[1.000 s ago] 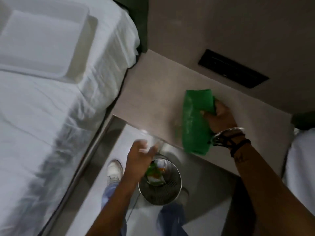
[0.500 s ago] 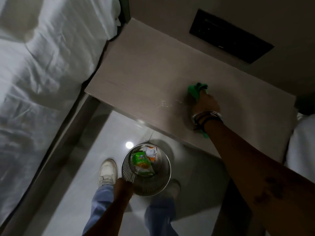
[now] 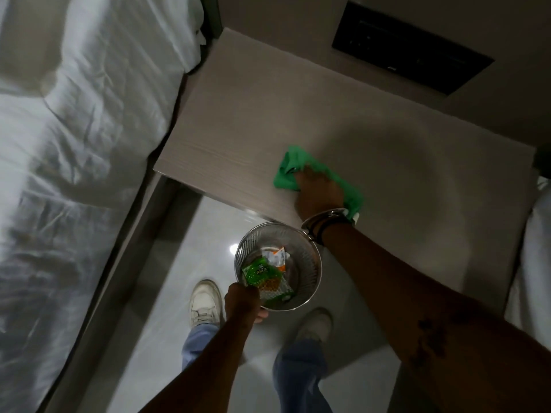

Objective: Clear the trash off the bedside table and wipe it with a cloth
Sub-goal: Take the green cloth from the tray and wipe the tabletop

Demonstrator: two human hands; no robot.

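Right hand lies palm-down on the crumpled green cloth, fingers closed over it and pressing it onto the pale wood-grain rectangular table; cloth sits near the table's front edge, bunched ahead of the fingers with a tail trailing back past the wrist. Metal bangle and dark cords ring that wrist. Left hand is clenched on the near rim of the round silver perforated-metal waste bin, held just below and in front of the table's front edge, directly under the right wrist. Inside the bin: a green and orange snack wrapper and a white and orange wrapper behind it, both touching. Rest of the table top shows bare surface. White-sheeted bed lies along the table's left side, touching it at the back corner. Black rectangular wall panel is mounted behind the table. Below the table's front edge, glossy pale floor, two white sneakers and blue jeans legs.
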